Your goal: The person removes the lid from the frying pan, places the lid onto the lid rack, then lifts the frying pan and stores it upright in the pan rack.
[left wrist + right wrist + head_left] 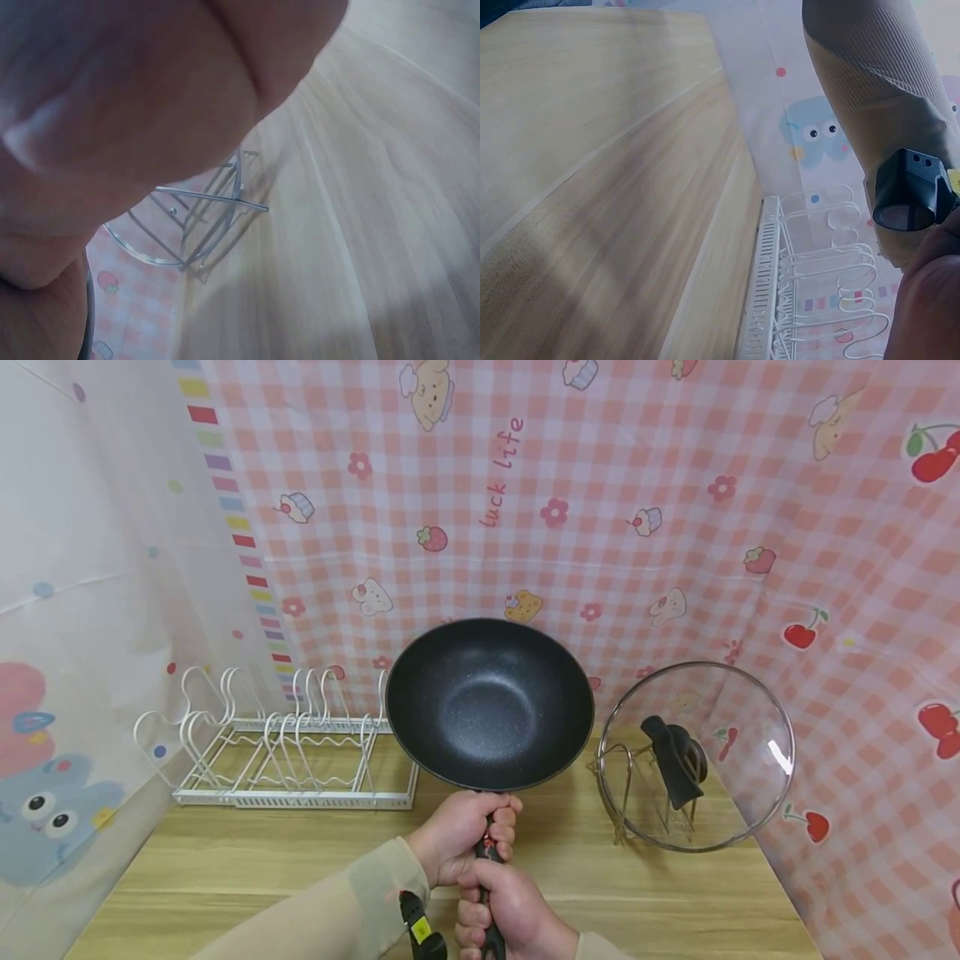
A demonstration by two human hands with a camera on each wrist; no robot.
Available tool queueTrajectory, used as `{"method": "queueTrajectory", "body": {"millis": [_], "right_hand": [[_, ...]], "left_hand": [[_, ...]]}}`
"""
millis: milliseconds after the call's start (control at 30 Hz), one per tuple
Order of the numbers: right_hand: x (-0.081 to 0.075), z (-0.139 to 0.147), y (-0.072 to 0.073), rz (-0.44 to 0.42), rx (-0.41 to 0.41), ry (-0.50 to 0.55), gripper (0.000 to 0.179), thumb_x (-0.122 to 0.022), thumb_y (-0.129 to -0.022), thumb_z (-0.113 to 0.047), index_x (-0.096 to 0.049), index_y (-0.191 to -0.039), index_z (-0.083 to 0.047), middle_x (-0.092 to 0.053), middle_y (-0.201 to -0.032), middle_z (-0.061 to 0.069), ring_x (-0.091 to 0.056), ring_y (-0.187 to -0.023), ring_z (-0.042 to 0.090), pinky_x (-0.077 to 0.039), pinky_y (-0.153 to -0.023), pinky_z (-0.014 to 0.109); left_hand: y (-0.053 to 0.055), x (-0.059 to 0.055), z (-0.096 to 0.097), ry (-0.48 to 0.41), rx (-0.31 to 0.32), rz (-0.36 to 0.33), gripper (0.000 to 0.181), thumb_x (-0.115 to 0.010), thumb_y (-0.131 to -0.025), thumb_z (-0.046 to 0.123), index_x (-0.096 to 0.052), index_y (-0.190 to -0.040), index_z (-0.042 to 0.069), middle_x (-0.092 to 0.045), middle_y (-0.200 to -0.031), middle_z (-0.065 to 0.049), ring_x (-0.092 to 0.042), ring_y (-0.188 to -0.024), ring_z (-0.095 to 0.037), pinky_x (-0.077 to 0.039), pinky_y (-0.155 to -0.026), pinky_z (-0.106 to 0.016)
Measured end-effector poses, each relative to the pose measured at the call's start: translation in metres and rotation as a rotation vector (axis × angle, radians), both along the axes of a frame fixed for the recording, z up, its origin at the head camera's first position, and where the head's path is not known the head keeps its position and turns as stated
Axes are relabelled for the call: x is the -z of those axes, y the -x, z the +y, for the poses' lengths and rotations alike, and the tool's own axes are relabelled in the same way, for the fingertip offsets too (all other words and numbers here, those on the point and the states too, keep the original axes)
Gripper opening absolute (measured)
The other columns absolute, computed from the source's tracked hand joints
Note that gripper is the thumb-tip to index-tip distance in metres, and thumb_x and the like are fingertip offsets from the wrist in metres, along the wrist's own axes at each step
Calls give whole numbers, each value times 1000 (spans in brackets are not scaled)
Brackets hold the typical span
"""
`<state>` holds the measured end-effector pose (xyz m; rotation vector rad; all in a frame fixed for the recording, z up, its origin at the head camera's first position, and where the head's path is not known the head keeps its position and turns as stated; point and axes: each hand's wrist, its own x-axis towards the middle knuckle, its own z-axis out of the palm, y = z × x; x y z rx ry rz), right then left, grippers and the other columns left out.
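A black wok [487, 714] is held up off the table in the head view, its dark inside facing me. My left hand [467, 831] grips its black handle [489, 847] close to the pan. Lower down the same handle, my right hand [517, 910] grips it too, thumb along the top. In the left wrist view, the fingers of the left hand [135, 105] fill the upper left, and the wok is nearly all hidden. The right wrist view shows the left sleeve [885, 82] and part of a hand at the right edge.
A white wire rack [292, 797] with upright loops stands on the wooden table [300, 860] at the left. At the right, a glass lid [750, 735] with a black knob leans in a metal wire stand [626, 793]. A pink checked cloth [480, 560] hangs behind.
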<state>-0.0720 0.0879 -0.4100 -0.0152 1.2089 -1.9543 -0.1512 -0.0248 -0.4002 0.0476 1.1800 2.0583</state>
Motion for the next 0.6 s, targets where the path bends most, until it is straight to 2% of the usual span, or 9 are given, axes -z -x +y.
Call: {"method": "queueTrajectory", "body": {"millis": [600], "right_hand": [[-7, -1, -1, -6, -3, 14, 26, -39, -93, -20, -34, -69, -24, -30, -51, -13, -35, -48, 5, -37, -51, 18]], "left_hand": [[-1, -7, -2, 3, 18, -11, 12, -40, -107, 14, -48, -98, 14, -35, -65, 13, -40, -52, 1, -43, -54, -13]]}}
